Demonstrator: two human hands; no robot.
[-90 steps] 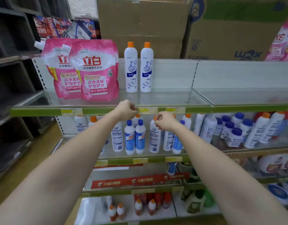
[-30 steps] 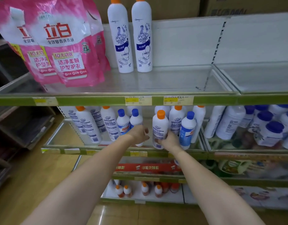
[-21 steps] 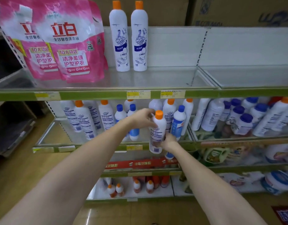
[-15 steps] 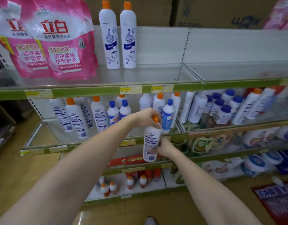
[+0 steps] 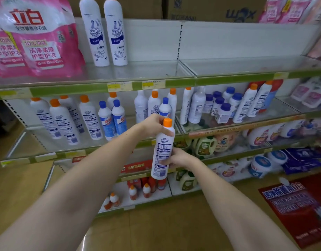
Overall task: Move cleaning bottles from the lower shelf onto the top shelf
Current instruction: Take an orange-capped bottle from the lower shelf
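A tall white plastic cleaning bottle with an orange cap [image 5: 163, 149] is held upright, slightly tilted, in the air in front of the shelving, between the two hands. The left hand [image 5: 154, 126] grips it high up, fingers curled round the shoulder just below the cap. The right hand [image 5: 179, 158] grips the lower half from the right side, its fingers wrapped round the printed back label. The bottle rests on no shelf; its base hangs free below the right hand.

Just behind and above the left hand runs the lower glass shelf with a green front rail [image 5: 69, 153]. On it, to the left of that hand, stand more white orange-capped bottles [image 5: 63, 122] and two white bottles with blue caps and blue labels [image 5: 111, 119]. Directly beyond the left hand stand a few more of both kinds. To the right of the hands, in the next bay, squat white blue-capped jars [image 5: 222, 109] crowd together.

Well above both hands lies the top glass shelf with its green rail [image 5: 183, 82]. There two tall white bottles with blue front labels [image 5: 106, 31] stand side by side, touching, and just to their left lean large pink and white laundry refill pouches [image 5: 36, 37]. The stretch of top shelf straight above the hands is bare glass. Brown cardboard boxes [image 5: 210, 8] sit on the top of the unit.
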